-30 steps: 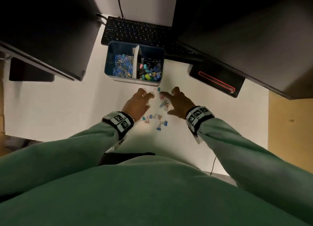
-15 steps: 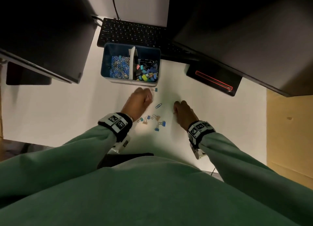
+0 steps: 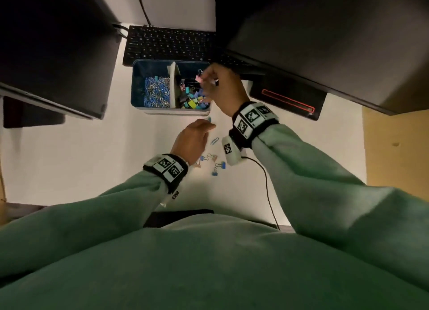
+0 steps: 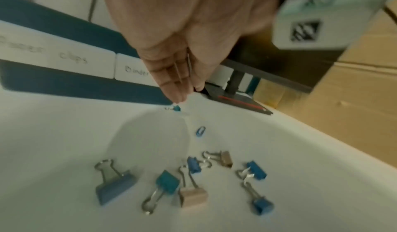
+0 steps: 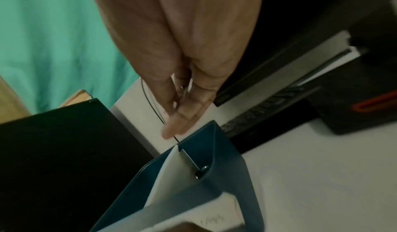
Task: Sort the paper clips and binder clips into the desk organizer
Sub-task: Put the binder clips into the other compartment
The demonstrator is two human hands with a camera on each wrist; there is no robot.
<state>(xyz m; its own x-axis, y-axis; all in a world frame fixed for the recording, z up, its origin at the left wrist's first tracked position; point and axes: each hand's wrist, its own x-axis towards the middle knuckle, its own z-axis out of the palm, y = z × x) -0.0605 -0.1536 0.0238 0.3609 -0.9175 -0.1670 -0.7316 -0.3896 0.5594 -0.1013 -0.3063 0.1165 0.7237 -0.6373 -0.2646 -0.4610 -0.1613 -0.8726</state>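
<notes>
The blue desk organizer (image 3: 137, 86) holds paper clips in its left half and coloured binder clips in its right half. My right hand (image 3: 204, 79) hovers over the right half and pinches a pink binder clip (image 3: 198, 77). My left hand (image 3: 209, 125) is low over the desk, its fingertips beside a small teal binder clip (image 4: 176, 108). In the left wrist view, thin silver wire, seemingly a paper clip (image 4: 182, 69), shows between that hand's thumb and fingers. A blue paper clip (image 3: 215, 141) and several binder clips (image 3: 218, 168) lie loose on the white desk.
A black keyboard (image 3: 167, 44) lies behind the organizer. Dark monitors overhang the left (image 3: 51, 54) and right (image 3: 336, 42), and a black stand base with a red line (image 3: 287, 98) is at the right. A thin cable (image 3: 267, 189) runs from my right wrist.
My right hand has risen from the desk to above the organizer's right half, carrying the pink binder clip. The left hand has stayed near the teal clip.
</notes>
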